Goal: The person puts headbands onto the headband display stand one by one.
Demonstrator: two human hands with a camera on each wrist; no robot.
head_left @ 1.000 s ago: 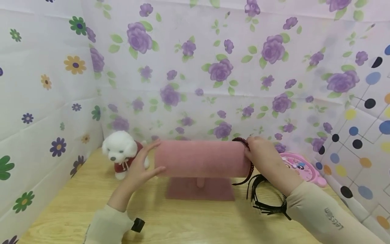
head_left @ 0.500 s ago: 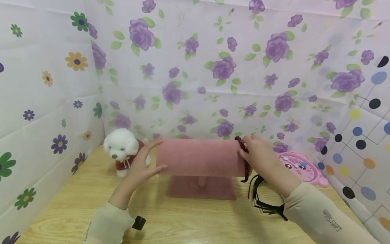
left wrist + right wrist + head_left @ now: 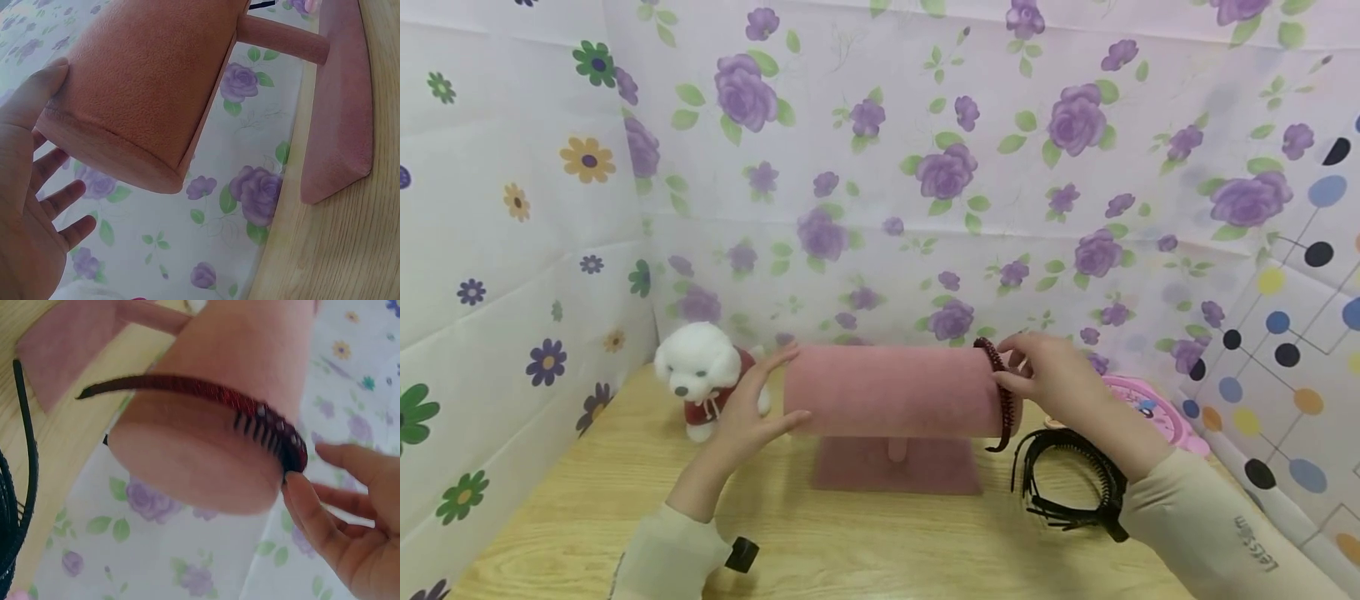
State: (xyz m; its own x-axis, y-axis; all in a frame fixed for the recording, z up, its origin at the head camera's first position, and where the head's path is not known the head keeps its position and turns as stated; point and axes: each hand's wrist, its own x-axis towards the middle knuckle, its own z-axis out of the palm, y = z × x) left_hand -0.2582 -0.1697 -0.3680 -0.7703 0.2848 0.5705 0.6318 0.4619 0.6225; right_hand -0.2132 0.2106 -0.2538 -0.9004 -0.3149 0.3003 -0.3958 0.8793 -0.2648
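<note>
Dark red headband (image 3: 1007, 408) already sits over pink roll (image 3: 887, 389), near its right end. Black headbands (image 3: 1105, 475) not yet on roll, lie toward right edge of table (image 3: 850, 542). Left hand (image 3: 747, 413) spread, touching roll; right hand (image 3: 1058, 377) spread, fingertip seemingly touching dark red headband.
</note>
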